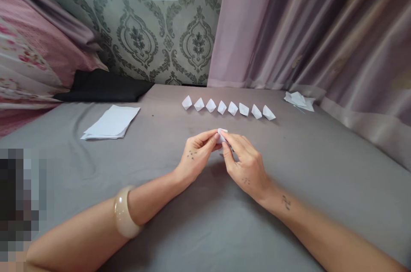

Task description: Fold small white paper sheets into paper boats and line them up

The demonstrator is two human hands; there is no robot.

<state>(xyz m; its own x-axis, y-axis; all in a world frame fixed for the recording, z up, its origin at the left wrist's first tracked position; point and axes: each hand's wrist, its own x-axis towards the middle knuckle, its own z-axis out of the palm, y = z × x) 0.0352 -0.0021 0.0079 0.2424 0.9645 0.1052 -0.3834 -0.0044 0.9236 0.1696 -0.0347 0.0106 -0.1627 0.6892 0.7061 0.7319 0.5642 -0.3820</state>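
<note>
Between the fingertips of both hands is a small folded piece of white paper [221, 136], partly covered by the fingers. My left hand [198, 152] pinches it from the left, with a pale bangle [124, 212] on that forearm. From the right, my right hand [244, 158] grips the same paper between thumb and fingers. Beyond the hands, several small folded white paper shapes [222, 107] stand in a row across the grey sheet.
A stack of white paper sheets [111, 122] lies on the grey sheet [154, 156] at the left, in front of a folded black cloth [105, 85]. At the far right are loose paper scraps [300, 100]. Curtains [257, 28] and a patterned wall [160, 36] border the back.
</note>
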